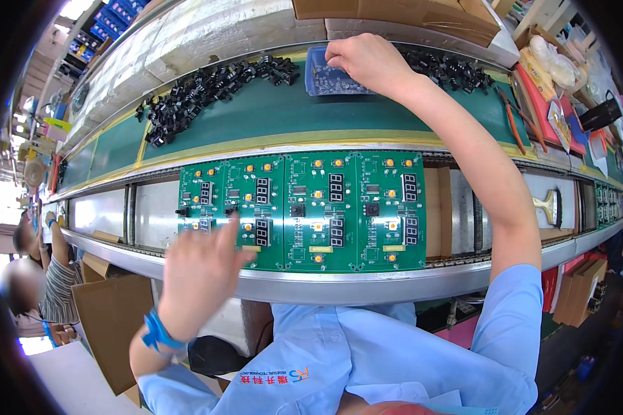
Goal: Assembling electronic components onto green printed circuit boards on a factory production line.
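Right hand [368, 62], fingers bunched, contents unclear, is over a bin [310, 77] at the table's [256, 121] far edge. Left hand [202, 273], blurred, is over boards [353, 214], grip unclear.

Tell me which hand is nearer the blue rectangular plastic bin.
Right: the right hand is over the bin; the left hand is farther off, by the green rectangular circuit boards.
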A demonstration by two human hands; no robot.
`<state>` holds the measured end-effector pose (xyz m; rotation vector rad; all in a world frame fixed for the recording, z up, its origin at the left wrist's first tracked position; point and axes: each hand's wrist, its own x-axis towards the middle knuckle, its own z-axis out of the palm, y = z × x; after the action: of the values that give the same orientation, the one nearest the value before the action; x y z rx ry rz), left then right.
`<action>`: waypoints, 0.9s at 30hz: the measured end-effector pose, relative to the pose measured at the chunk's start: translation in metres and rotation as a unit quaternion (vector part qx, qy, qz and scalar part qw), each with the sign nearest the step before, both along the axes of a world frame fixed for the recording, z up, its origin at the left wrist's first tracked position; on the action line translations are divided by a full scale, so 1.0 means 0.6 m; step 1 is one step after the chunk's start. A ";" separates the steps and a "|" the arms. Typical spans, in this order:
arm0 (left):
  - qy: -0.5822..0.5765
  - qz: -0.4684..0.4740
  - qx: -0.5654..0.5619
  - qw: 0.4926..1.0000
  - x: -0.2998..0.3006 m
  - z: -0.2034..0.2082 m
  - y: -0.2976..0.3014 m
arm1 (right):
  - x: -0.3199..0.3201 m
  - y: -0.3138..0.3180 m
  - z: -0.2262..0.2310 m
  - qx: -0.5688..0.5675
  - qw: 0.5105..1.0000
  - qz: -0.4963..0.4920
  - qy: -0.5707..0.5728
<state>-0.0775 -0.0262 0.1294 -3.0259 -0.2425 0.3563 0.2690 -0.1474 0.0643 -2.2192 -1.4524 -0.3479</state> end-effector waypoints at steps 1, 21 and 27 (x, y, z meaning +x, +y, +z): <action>-0.084 -0.042 0.004 0.996 0.041 0.013 0.000 | 0.003 -0.006 -0.001 -0.012 1.000 -0.012 0.008; -0.109 -0.191 -0.159 0.962 0.509 -0.130 0.012 | -0.085 -0.306 0.019 0.040 0.772 -0.050 0.632; -0.109 0.036 -0.439 0.891 0.516 -0.111 0.032 | -0.108 -0.313 -0.007 0.105 0.777 -0.038 0.620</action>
<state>0.2319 -0.0072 0.0631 -3.9726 -0.2618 0.1421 0.2042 -0.3351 0.0604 -1.6340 -0.5192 0.7863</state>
